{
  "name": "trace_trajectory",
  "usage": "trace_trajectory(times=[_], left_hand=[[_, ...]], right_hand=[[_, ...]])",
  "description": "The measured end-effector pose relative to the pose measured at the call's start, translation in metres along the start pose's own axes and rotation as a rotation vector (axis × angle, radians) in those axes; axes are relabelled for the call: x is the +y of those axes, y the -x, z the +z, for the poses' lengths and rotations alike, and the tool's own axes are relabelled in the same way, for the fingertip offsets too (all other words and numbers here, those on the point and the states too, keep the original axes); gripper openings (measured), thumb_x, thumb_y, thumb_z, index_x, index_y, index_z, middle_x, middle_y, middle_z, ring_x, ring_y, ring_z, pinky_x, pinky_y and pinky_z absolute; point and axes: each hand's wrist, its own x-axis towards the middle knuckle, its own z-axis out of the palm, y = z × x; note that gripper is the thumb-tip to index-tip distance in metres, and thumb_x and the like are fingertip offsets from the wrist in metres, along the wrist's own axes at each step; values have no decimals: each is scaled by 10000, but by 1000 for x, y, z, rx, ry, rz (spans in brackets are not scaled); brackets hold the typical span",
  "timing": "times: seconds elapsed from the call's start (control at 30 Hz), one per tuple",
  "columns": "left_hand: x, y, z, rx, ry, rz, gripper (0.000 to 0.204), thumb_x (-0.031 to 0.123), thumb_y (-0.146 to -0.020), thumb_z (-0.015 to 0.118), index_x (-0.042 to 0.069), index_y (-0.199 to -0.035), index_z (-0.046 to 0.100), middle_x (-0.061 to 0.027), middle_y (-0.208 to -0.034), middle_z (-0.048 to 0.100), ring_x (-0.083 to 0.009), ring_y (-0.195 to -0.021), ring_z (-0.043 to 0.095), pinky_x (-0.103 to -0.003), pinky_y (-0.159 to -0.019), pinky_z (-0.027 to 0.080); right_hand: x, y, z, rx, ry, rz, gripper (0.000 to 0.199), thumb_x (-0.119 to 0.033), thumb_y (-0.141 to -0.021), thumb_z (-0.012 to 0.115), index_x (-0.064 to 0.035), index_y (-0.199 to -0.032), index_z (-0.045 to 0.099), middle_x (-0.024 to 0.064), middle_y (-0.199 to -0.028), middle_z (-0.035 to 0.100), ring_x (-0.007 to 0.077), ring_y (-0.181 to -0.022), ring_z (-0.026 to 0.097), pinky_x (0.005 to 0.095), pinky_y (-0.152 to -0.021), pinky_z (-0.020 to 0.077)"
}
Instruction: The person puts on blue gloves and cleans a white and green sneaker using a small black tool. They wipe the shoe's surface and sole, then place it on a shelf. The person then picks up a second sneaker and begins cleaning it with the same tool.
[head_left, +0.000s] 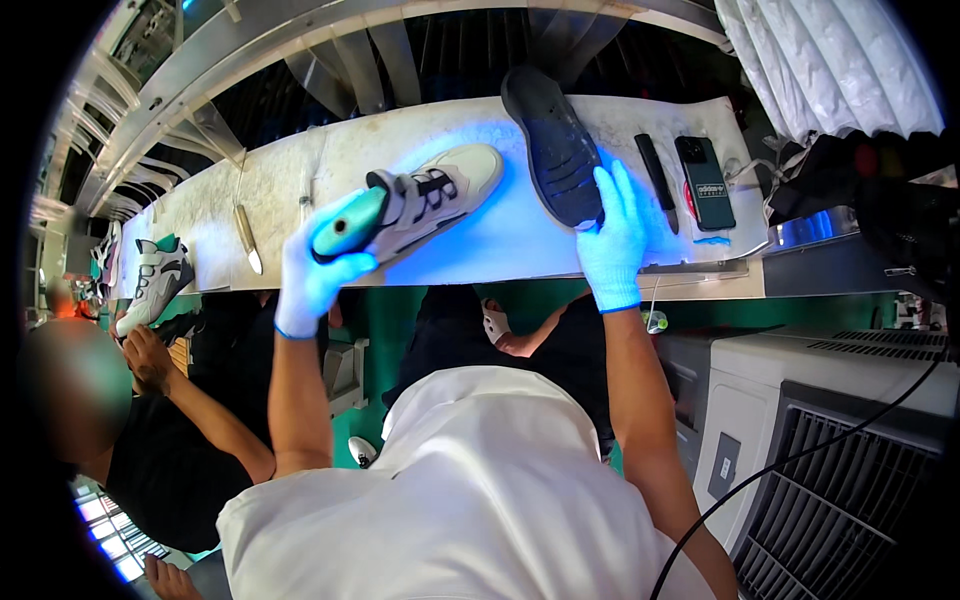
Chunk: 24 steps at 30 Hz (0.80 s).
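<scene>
My left hand (308, 275), in a white glove tinted blue by the light, is closed around the heel end of a light grey shoe upper (455, 190) with dark straps and laces. A teal shoe last (345, 228) with a round hole fills its opening. The upper's toe points to the far right, just above the white worktop (400, 130). My right hand (612, 245), gloved too, grips a black shoe sole (553, 150) by its near end, with the fingers along its right edge. The sole reaches over the worktop's far edge. Upper and sole are apart.
Right of the sole lie a black pen-like tool (656, 182) and a dark phone (706, 185). A knife (247, 240) rests on the left. At the far left a co-worker's hand (148, 357) is at another shoe (156, 282). A grey machine (790, 400) stands at the right.
</scene>
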Motion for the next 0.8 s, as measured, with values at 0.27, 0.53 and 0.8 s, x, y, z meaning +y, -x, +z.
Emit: trace_trajectory(times=[0.27,0.53,0.8], left_hand=[[78,-15,59,2,-793,651,720,101,-749,894,14,-1426,665,-232,-1484,650,-410,-1410,614,-468,-1189,482],[49,-127,137,-421,-1144,29,571,421,-718,820,32,-1133,767,-230,-1045,786,-422,-941,763,-490,-874,610],[40,3,146,-632,-1019,588,519,40,-773,742,11,-1278,623,-193,-1144,662,-399,-1036,674,-465,-861,598]], right_hand=[[-1,0,0,-41,-18,45,712,-67,-836,813,-77,-1517,605,212,-1577,575,424,-1365,623,491,-1137,515],[3,-2,-1,-61,-31,32,653,-69,-848,821,-76,-1475,640,198,-1566,590,414,-1346,634,495,-1119,526],[4,2,1,-62,-21,17,593,-21,-832,767,-102,-1416,700,192,-1578,582,425,-1329,632,499,-1094,538]])
